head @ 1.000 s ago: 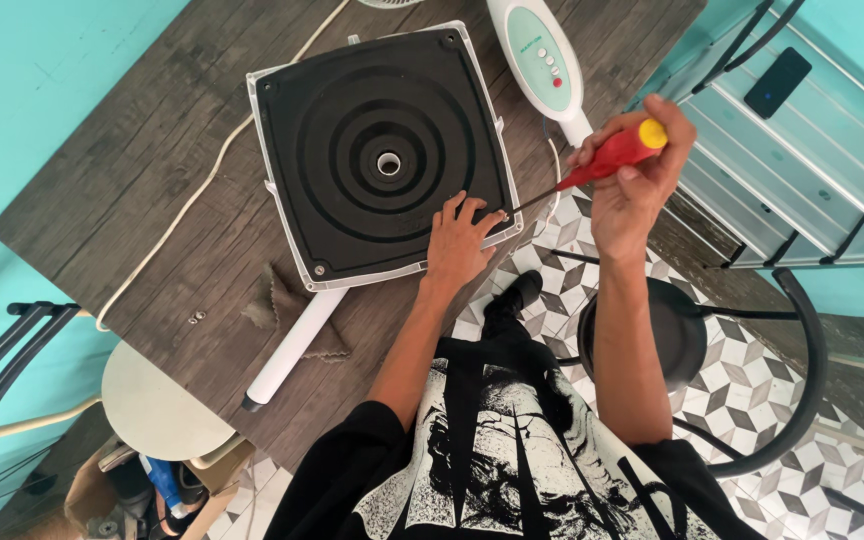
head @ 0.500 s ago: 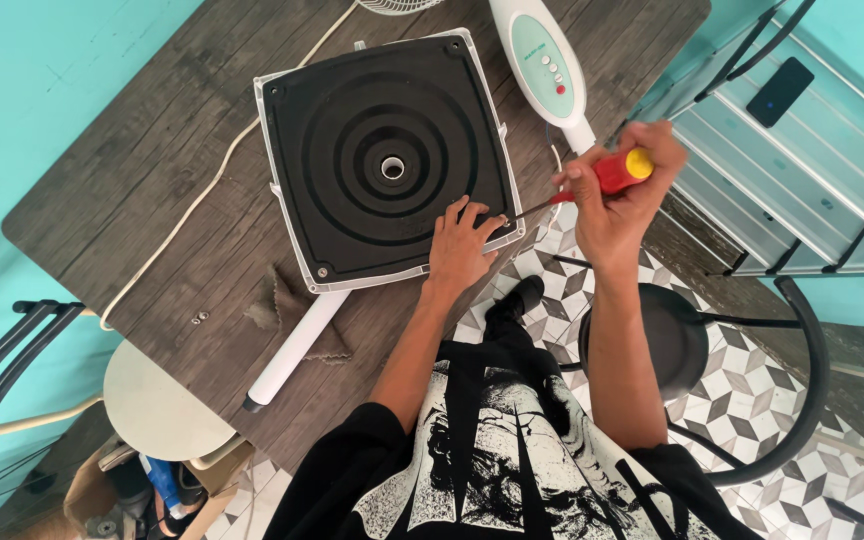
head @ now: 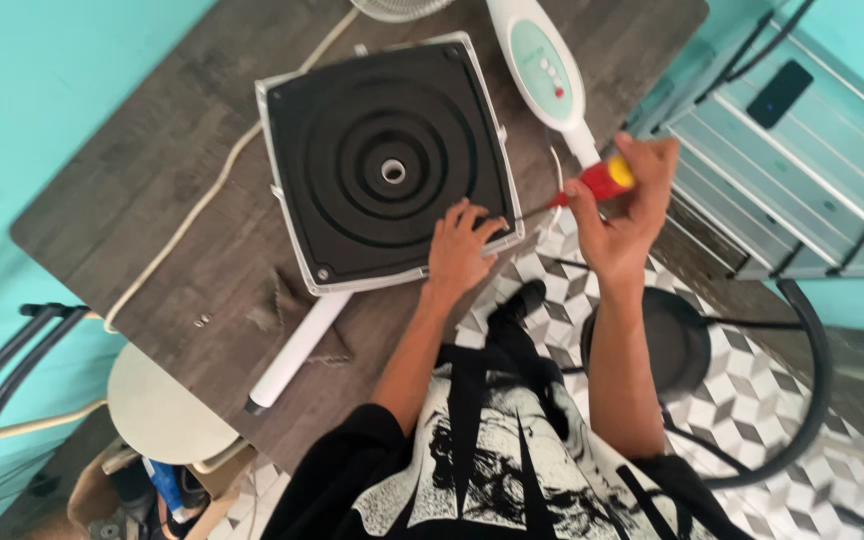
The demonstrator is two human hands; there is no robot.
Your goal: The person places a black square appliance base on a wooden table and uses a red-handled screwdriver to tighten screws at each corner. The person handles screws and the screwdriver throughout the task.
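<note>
A square black ribbed base (head: 389, 167) with a white rim lies flat on the dark wooden table (head: 172, 180). My left hand (head: 459, 247) presses on its near right corner, fingers spread. My right hand (head: 624, 208) grips a screwdriver (head: 592, 185) with a red and yellow handle. The shaft points left at that same corner, beside my left fingers. A white pole (head: 295, 350) sticks out from under the base toward me.
A white control column (head: 544, 70) lies at the table's far right. A white cord (head: 214, 190) runs across the left side, with small screws (head: 201, 320) near the edge. A round stool (head: 160, 407) stands left, a black stool (head: 674, 340) and metal ladder (head: 782, 170) right.
My right hand has dropped lower and closer to the base, bringing the screwdriver tip to the corner. My left hand stays on the corner.
</note>
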